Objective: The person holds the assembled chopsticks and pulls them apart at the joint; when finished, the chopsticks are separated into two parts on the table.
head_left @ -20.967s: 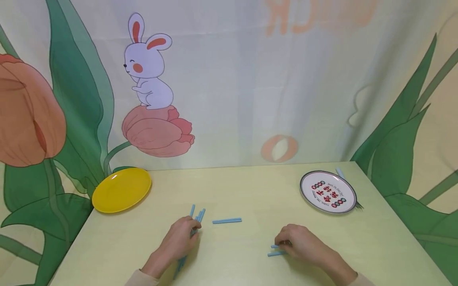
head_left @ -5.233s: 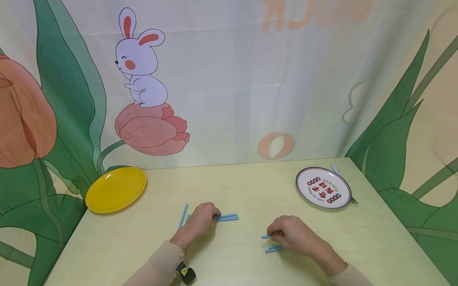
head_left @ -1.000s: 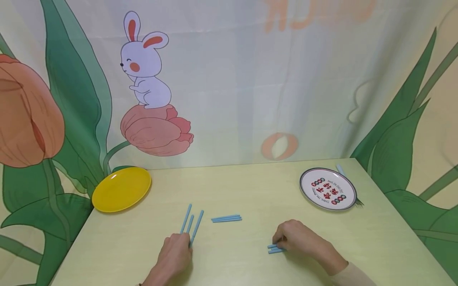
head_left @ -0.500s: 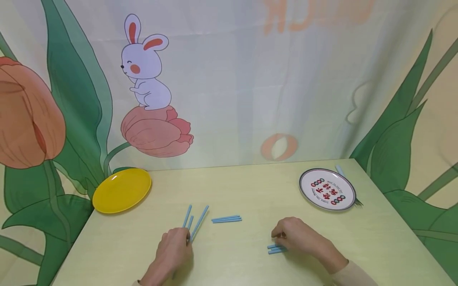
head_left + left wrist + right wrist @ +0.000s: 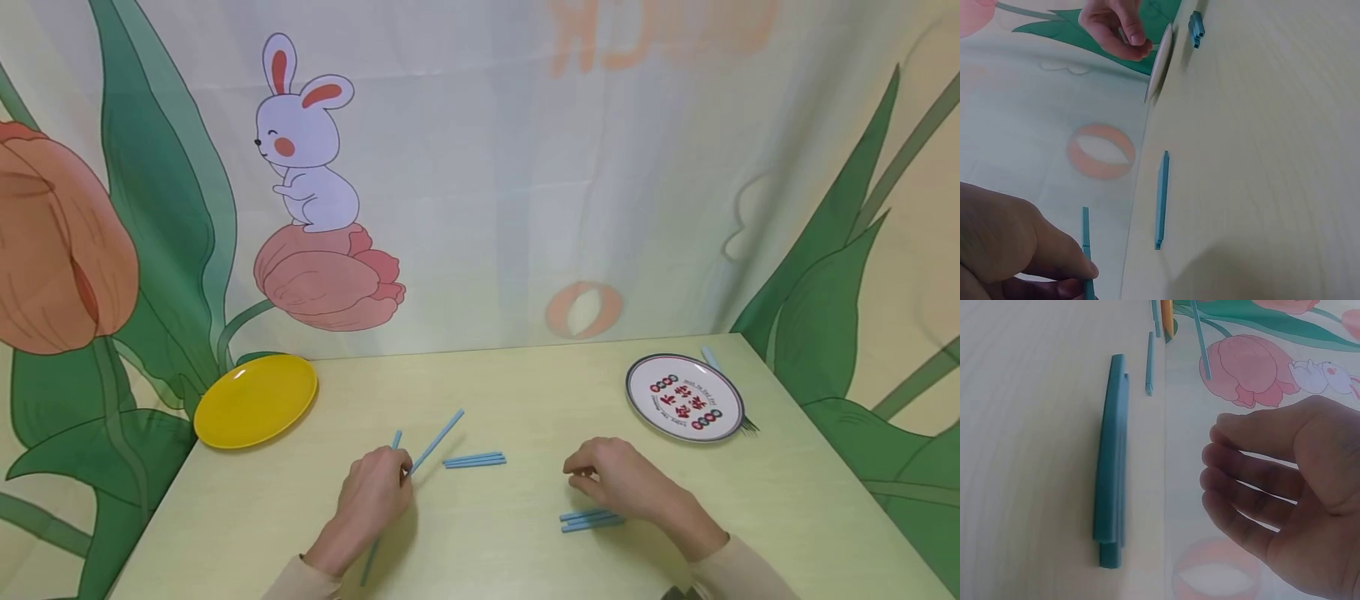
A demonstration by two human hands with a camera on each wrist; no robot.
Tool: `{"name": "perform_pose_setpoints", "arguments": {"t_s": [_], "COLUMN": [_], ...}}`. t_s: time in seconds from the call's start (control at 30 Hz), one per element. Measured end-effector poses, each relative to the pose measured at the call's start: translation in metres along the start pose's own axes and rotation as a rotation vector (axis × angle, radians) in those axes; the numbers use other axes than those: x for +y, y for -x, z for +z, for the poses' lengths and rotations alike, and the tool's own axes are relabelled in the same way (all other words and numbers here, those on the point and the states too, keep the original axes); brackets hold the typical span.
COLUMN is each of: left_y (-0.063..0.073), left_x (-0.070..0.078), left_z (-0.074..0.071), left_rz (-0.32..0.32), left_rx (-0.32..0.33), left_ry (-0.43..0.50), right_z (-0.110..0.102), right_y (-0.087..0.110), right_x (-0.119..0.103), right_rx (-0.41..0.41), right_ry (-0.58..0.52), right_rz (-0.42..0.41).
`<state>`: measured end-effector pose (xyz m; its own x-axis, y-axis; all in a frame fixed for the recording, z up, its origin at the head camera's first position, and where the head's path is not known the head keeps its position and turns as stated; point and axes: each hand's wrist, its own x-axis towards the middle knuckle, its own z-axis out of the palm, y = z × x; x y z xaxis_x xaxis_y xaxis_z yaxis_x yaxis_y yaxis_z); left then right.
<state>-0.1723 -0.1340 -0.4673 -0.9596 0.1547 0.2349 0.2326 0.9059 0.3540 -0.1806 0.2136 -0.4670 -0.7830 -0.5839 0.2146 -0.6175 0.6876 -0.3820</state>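
Observation:
My left hand pinches a slim light-blue stick between thumb and fingers, its far end tilted up and right. In the left wrist view that stick shows a joint partway along. Other blue sticks lie under this hand, one tip poking out beyond it and a lower part below; the rest is hidden. Three sticks lie side by side mid-table. My right hand hovers above another three-stick bundle, fingers loosely curved with nothing between them, as the right wrist view confirms.
A yellow plate sits at the table's back left corner. At the back right is a white plate with red lettering, covering part of a fork with a pale blue handle. A printed curtain hangs behind the table.
Over the last second my left hand has raised one stick from the left pile and swung it up and right. My right hand has risen off its bundle. Earlier, the middle group had two sticks.

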Motion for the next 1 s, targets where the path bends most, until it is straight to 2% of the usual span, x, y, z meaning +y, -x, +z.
{"name": "perform_pose_setpoints", "arguments": {"t_s": [0.33,0.7,1.0], "left_y": [-0.018,-0.032,-0.041], "left_x": [0.008,0.021,0.031], "left_z": [-0.004,-0.009,-0.008], "left_rz": [0.090,0.114,0.152], "left_rx": [0.060,0.063,0.084], "left_ry": [-0.022,-0.009,-0.056], "right_z": [-0.012,-0.021,-0.024], "right_y": [-0.006,-0.016,-0.022], "right_x": [-0.006,-0.012,-0.017], "right_rx": [0.080,0.156,0.182], "right_ry": [0.032,0.065,0.089], "right_rz": [-0.031,-0.056,-0.053]}}
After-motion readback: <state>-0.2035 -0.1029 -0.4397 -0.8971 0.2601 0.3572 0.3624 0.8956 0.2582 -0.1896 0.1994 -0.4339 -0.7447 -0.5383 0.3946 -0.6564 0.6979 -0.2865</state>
